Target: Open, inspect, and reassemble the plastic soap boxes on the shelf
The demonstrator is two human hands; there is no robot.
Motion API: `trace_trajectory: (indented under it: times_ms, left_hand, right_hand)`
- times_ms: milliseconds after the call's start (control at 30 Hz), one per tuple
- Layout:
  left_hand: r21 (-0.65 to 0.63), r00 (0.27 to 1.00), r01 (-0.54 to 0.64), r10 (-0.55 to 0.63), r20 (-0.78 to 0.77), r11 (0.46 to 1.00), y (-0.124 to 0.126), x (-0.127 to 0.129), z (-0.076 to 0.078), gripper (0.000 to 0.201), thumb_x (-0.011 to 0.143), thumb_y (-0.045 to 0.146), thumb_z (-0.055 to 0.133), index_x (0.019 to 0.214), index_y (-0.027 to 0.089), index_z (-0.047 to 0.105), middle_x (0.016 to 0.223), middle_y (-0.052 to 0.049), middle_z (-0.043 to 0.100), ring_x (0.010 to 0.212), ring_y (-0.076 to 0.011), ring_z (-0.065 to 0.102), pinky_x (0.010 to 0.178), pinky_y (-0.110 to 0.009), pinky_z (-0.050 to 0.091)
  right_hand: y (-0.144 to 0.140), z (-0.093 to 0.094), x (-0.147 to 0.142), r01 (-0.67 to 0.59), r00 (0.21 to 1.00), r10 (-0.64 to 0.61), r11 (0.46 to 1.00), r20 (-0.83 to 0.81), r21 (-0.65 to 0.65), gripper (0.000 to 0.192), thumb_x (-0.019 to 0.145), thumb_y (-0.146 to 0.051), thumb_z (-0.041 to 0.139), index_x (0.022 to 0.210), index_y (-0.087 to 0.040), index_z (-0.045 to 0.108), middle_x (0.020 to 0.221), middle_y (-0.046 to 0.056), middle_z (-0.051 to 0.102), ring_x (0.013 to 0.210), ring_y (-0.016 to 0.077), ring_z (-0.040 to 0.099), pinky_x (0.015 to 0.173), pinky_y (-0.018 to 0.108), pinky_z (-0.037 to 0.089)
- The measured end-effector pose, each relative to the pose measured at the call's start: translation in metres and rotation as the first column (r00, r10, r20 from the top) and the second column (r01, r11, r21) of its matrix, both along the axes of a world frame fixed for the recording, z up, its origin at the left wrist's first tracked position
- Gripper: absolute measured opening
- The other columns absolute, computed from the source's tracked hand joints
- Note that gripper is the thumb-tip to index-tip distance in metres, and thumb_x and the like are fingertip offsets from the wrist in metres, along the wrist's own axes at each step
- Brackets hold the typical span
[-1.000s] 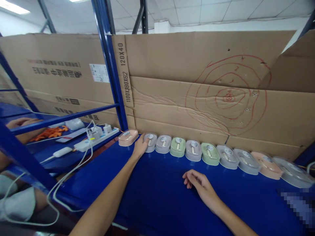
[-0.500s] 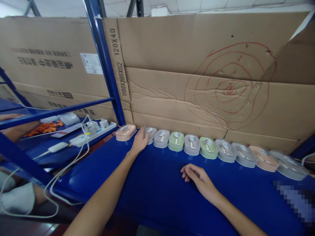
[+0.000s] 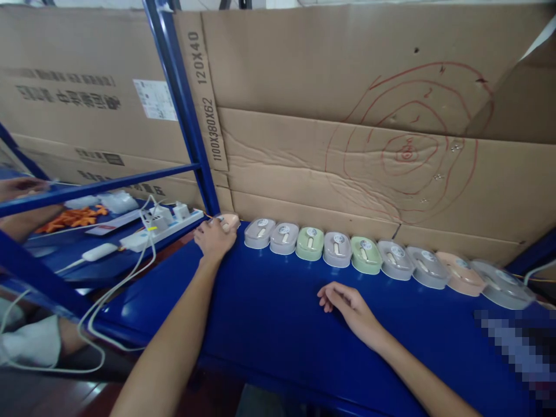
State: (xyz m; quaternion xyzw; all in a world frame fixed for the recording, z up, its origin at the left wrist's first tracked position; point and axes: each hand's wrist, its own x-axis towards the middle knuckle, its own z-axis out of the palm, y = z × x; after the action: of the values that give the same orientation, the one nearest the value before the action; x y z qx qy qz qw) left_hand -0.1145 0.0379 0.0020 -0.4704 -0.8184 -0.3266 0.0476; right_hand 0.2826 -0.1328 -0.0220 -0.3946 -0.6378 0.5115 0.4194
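A row of small lidded plastic boxes runs along the back of the blue shelf, each with a clear lid, a round label and a pale strip on top. My left hand (image 3: 216, 238) is over the peach box (image 3: 231, 220) at the left end, its fingers bent round the sides and hiding most of it. Beside it stands a grey box (image 3: 259, 233), then another grey box (image 3: 284, 238) and a green box (image 3: 310, 244). My right hand (image 3: 345, 304) hovers or rests above the shelf in front of the row, holding nothing, fingers loosely curled and slightly apart.
Cardboard (image 3: 278, 150) backs the shelf. A blue post (image 3: 182, 116) rises at the left corner. Beyond it are a power strip (image 3: 163, 229) with hanging white cables, orange pieces (image 3: 72, 220) and another person's hand (image 3: 24, 186). A pixelated patch covers the right side.
My left hand has moved left from the first grey box to the peach end box, leaving the grey box uncovered. My right hand stays almost where it was. The view has shifted slightly.
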Motion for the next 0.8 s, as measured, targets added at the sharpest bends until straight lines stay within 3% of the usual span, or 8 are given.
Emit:
trace_trajectory:
  times_ms: [167, 300, 433, 600, 800]
  left_hand:
    - [0.031, 0.994, -0.108, 0.107, 0.024, 0.994, -0.005, 0.002, 0.004, 0.089, 0.084, 0.072, 0.064, 0.146, 0.009, 0.058, 0.15, -0.036, 0.052, 0.143, -0.0573, 0.047, 0.114, -0.068, 0.043]
    - [-0.113, 0.992, -0.019, 0.033, 0.124, 0.993, -0.003, -0.002, 0.004, 0.109, 0.072, 0.083, 0.072, 0.151, 0.01, 0.053, 0.158, -0.038, 0.048, 0.15, -0.0601, 0.042, 0.119, -0.072, 0.038]
    - [-0.147, 0.99, 0.004, 0.017, 0.139, 0.989, 0.001, -0.007, 0.002, 0.107, 0.069, 0.075, 0.079, 0.151, 0.012, 0.051, 0.159, -0.037, 0.049, 0.149, -0.0586, 0.047, 0.118, -0.072, 0.04]
    - [-0.061, 0.982, -0.018, 0.029, 0.184, 0.998, -0.002, -0.007, 0.004, 0.103, 0.072, 0.072, 0.08, 0.151, 0.011, 0.051, 0.152, -0.037, 0.055, 0.145, -0.0587, 0.051, 0.115, -0.072, 0.043]
    - [0.143, 0.989, -0.064, 0.044, 0.14, 0.988, -0.02, 0.006, 0.021, 0.096, 0.082, 0.067, 0.076, 0.155, 0.011, 0.049, 0.15, -0.033, 0.055, 0.144, -0.0549, 0.05, 0.117, -0.068, 0.043]
  right_hand:
    - [-0.001, 0.004, -0.001, 0.01, 1.0, -0.01, 1.0, -0.005, -0.003, 0.053, 0.101, -0.072, 0.067, 0.1, -0.02, 0.078, 0.09, 0.006, 0.075, 0.079, 0.0202, 0.069, 0.077, 0.035, 0.055]
    - [-0.003, 0.007, -0.001, 0.01, 1.0, -0.01, 1.0, -0.004, 0.0, 0.053, 0.1, -0.072, 0.067, 0.1, -0.021, 0.079, 0.091, 0.007, 0.076, 0.081, 0.0208, 0.069, 0.078, 0.036, 0.056]
    - [-0.004, 0.008, -0.002, 0.016, 1.0, -0.016, 1.0, -0.009, 0.001, 0.054, 0.099, -0.074, 0.068, 0.1, -0.021, 0.08, 0.091, 0.007, 0.076, 0.081, 0.021, 0.069, 0.079, 0.036, 0.056]
    - [-0.004, 0.01, -0.002, 0.004, 1.0, -0.004, 1.0, -0.009, -0.005, 0.054, 0.099, -0.073, 0.068, 0.101, -0.021, 0.08, 0.091, 0.007, 0.075, 0.081, 0.0209, 0.069, 0.078, 0.036, 0.055]
    - [-0.003, 0.01, -0.001, 0.001, 1.0, -0.001, 1.0, -0.011, -0.01, 0.055, 0.099, -0.074, 0.068, 0.1, -0.02, 0.079, 0.09, 0.007, 0.075, 0.081, 0.0208, 0.069, 0.078, 0.036, 0.055]
